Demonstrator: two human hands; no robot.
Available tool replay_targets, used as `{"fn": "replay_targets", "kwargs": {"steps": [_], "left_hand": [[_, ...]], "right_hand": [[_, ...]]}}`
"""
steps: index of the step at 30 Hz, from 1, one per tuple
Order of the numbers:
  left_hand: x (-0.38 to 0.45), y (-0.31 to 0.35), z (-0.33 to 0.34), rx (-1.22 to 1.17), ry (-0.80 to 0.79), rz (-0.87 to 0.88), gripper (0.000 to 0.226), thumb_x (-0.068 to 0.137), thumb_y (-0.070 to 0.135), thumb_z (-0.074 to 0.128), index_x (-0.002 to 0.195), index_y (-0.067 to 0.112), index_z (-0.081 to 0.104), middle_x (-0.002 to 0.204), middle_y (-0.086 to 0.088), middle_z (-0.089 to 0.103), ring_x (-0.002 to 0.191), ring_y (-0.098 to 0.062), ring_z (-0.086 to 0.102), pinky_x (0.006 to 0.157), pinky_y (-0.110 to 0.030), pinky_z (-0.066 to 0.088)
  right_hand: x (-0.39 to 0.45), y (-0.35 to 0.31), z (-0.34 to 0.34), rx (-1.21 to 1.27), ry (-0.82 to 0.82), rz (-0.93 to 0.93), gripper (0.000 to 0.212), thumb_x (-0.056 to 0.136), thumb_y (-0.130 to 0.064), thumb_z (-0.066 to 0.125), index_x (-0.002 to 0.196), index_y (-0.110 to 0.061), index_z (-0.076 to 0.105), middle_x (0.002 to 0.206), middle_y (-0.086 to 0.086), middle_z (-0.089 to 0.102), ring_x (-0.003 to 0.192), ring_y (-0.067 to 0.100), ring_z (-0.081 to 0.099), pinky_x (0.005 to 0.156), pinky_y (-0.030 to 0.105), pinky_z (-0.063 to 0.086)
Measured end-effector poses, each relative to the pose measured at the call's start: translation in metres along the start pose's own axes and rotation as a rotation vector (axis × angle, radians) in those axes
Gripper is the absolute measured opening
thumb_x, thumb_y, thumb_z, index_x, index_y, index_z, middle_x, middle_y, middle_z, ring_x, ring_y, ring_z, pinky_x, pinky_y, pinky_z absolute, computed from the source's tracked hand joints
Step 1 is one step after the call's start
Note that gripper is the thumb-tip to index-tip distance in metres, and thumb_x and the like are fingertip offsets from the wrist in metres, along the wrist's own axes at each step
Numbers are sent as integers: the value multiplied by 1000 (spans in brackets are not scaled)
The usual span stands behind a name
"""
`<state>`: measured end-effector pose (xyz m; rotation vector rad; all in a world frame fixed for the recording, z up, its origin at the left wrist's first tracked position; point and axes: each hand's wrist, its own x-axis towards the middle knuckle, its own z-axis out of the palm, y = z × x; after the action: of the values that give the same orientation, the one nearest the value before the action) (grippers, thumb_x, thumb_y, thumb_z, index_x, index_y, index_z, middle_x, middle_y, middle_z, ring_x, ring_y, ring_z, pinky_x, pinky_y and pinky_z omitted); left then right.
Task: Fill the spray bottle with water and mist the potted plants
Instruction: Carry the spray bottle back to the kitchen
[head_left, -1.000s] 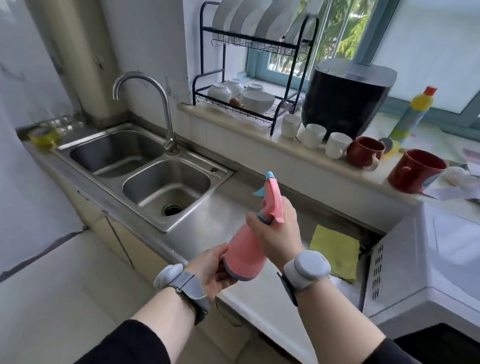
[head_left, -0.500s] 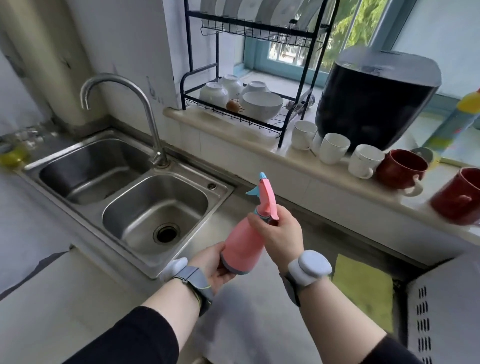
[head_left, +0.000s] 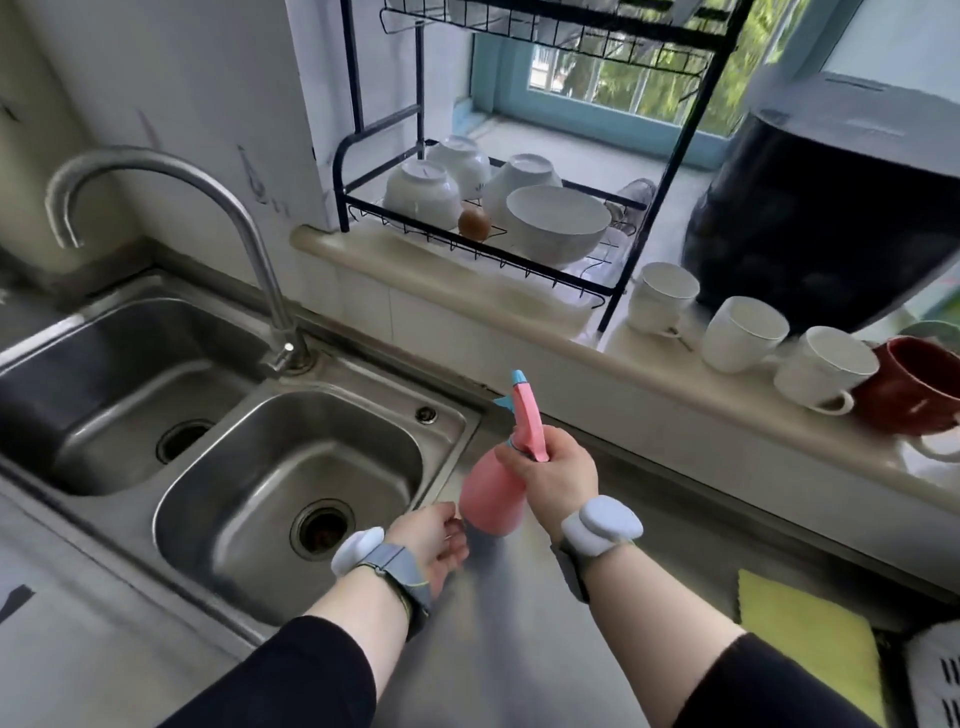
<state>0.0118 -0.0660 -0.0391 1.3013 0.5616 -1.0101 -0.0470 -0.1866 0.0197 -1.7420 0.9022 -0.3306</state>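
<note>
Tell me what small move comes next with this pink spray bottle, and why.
Probably twist the sprayer head off. The right hand grips the neck of the pink spray bottle, the left hand sits at its base, the head is on, and the faucet is not running.

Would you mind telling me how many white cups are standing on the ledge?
3, in a row right of the dish rack: first cup, second cup, third cup beside a red mug. More may be hidden off-frame.
</note>
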Motion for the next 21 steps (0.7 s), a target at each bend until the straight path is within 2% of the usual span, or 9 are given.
{"fn": "replay_targets", "kwargs": {"steps": [4,8,11,15,21], "left_hand": [[17,7,-2,-7,7,-18,20,93,8,49,73,8,53,69,-9,47,59,-20,41,58,-27,40],[28,14,-2,1,17,-21,16,92,7,52,77,5,56,71,-10,54,61,-21,49,57,-27,44],[30,16,-1,-9,12,-33,15,93,7,52,79,5,57,72,-10,56,62,-21,51,49,-23,46],[30,18,-1,-24,5,-31,14,94,7,52,81,4,56,71,-12,55,63,-22,51,60,-27,44],[23,16,0,-29,4,1,14,94,6,51,81,4,56,71,-12,55,63,-22,51,59,-27,44]], "right_hand": [[22,4,17,-56,45,8,14,80,-21,71,78,-30,60,93,-4,65,83,12,60,72,23,45],[38,7,28,-96,70,36,16,80,-20,70,77,-32,59,93,-4,64,85,16,59,80,29,49],[44,12,32,-98,57,51,7,82,-21,67,85,-25,63,89,-8,62,80,12,58,71,23,46],[48,20,36,-103,64,65,8,81,-21,67,89,-23,65,89,-7,63,80,11,57,63,16,42],[48,20,37,-119,28,65,8,82,-21,65,90,-23,65,91,-4,64,83,16,59,70,25,45]]}}
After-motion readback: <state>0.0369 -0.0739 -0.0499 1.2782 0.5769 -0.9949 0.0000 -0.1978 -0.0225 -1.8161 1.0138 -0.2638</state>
